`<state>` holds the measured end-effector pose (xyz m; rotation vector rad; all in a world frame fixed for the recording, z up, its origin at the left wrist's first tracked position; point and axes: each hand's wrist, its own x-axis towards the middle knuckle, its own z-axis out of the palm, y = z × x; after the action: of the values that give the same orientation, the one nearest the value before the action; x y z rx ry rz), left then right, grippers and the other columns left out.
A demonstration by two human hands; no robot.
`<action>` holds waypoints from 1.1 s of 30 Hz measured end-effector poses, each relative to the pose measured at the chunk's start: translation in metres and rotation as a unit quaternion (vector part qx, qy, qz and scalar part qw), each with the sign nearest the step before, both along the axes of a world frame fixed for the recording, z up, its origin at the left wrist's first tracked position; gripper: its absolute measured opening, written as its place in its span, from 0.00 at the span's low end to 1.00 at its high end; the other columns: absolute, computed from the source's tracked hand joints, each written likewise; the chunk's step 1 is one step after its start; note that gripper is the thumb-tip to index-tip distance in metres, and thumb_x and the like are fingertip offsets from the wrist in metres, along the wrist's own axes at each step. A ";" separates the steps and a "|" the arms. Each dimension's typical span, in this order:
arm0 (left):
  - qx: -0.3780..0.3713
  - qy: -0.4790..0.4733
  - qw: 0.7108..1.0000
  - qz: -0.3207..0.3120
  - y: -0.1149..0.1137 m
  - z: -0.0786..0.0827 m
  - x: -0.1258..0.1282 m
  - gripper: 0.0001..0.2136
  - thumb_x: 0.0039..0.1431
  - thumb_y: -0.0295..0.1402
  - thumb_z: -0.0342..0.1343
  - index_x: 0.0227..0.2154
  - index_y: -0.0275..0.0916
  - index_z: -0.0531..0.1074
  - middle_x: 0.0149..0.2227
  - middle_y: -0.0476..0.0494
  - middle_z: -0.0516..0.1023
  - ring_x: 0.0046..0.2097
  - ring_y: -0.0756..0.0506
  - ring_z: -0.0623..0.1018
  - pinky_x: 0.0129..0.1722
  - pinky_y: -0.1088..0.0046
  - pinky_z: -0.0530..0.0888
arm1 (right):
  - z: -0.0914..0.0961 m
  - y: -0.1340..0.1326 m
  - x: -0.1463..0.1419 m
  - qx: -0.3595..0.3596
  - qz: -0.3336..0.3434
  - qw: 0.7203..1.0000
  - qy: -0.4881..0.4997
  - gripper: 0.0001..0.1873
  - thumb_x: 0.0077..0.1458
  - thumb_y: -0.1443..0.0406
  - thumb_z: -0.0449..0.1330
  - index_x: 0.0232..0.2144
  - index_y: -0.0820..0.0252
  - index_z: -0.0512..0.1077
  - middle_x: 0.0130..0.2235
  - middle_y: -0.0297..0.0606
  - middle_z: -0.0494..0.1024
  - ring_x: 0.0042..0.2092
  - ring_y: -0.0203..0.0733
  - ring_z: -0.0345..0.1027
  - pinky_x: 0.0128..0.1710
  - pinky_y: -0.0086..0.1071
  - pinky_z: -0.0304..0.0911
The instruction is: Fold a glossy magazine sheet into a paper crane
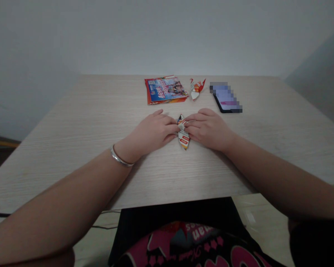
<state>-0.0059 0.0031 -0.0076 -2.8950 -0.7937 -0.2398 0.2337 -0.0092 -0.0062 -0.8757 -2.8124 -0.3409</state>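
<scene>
A small folded paper piece (184,138), white with red and yellow print and pointed at both ends, lies on the table between my hands. My left hand (158,129), with a silver bangle at its wrist, pinches its left side with the fingertips. From the right, the fingers of my right hand (207,128) are closed on its other edge. Fingertips cover part of the paper's middle. Behind it stands a finished-looking origami crane (196,89) in white, red and orange paper.
A stack of printed leaflets (167,89) lies at the back of the light wooden table (100,107), left of the crane. To the crane's right is a phone (225,98) with its screen lit and blurred. A wall (169,37) rises behind the table.
</scene>
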 end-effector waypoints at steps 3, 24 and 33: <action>0.028 0.014 1.000 -0.003 -0.001 0.002 0.002 0.10 0.71 0.33 0.54 0.40 0.37 0.80 0.43 0.39 0.83 0.46 0.39 0.79 0.55 0.56 0.72 | -0.002 -0.001 -0.002 -0.016 -0.006 1.000 0.024 0.12 0.68 0.67 0.58 0.38 0.56 0.83 0.45 0.39 0.87 0.53 0.48 0.75 0.53 0.45 0.61; 0.044 -0.010 0.999 0.025 -0.008 0.002 0.009 0.11 0.69 0.32 0.55 0.38 0.36 0.82 0.38 0.41 0.85 0.42 0.40 0.82 0.62 0.51 0.73 | -0.010 -0.002 -0.010 -0.024 -0.063 0.988 0.139 0.05 0.57 0.66 0.63 0.32 0.55 0.81 0.38 0.42 0.84 0.47 0.52 0.72 0.52 0.47 0.62; 0.010 -0.035 0.997 0.071 -0.007 0.004 0.010 0.11 0.67 0.33 0.53 0.37 0.37 0.80 0.41 0.40 0.85 0.44 0.41 0.83 0.74 0.46 0.57 | -0.010 -0.002 -0.014 -0.019 -0.075 0.988 0.131 0.05 0.58 0.66 0.63 0.32 0.57 0.80 0.36 0.43 0.83 0.45 0.53 0.70 0.55 0.50 0.60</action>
<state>0.0039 -0.0043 -0.0039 -2.8098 -0.9984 -0.3343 0.2199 -0.0116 -0.0157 -1.0584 -2.5279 -0.1777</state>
